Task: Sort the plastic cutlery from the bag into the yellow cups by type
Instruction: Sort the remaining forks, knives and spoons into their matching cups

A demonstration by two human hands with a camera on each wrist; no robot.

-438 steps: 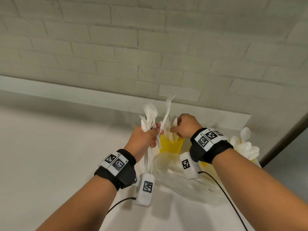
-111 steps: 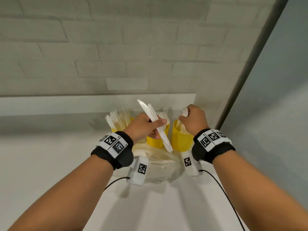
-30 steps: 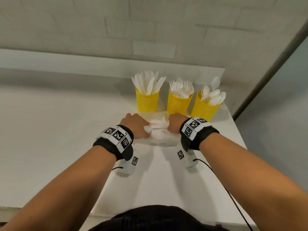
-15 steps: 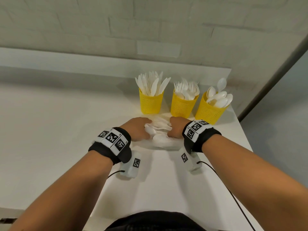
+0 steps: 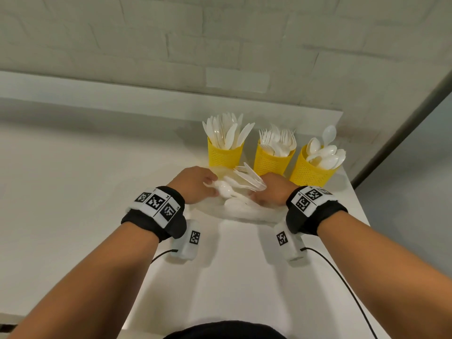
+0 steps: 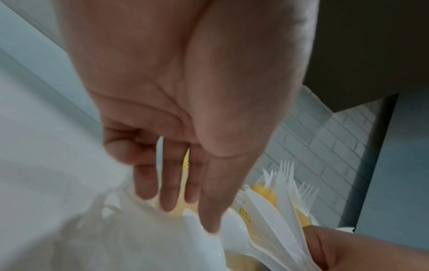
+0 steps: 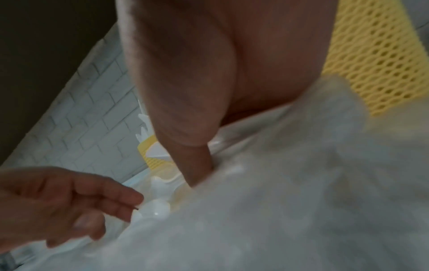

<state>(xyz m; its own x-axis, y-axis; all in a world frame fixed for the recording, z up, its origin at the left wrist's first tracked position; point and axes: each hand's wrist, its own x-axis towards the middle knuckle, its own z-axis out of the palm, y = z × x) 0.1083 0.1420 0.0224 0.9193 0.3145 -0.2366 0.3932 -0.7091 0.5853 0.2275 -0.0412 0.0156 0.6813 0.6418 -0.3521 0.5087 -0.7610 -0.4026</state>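
Desk (image 5: pixel 73 192): white, set against a pale brick wall (image 5: pixel 220 45); three yellow mesh cups are lined up near its far right corner.
Left cup (image 5: pixel 225 156): filled with knives, blades up.
Middle cup (image 5: pixel 270 163): filled with forks, tines up.
Right cup (image 5: pixel 309 173): filled with spoons, bowls up.
Bag (image 5: pixel 239 212): clear plastic, laid on the desk just in front of the cups, between the two hands; loose white cutlery is seen in and over it.
Left hand (image 5: pixel 195 183): fingers are stretched out loosely and laid against the bag's mouth and a spoon (image 5: pixel 223 188); nothing is gripped.
Right hand (image 5: pixel 272 190): a bundle (image 5: pixel 249 178) of knives and forks is grasped, fanned out toward the left cup.
In the way: the lower fronts of the left and middle cups are partly hidden by the bundle and the hands.
Left wrist view: the open fingers (image 6: pixel 169 183) and the bundle held in the other hand are shown close.
Right wrist view: mostly blurred bag film (image 7: pixel 278 201); cup mesh (image 7: pixel 376 64) is seen beside the palm.
Wristbands (image 5: pixel 156 204): black-and-white square codes are carried; no readable writing.
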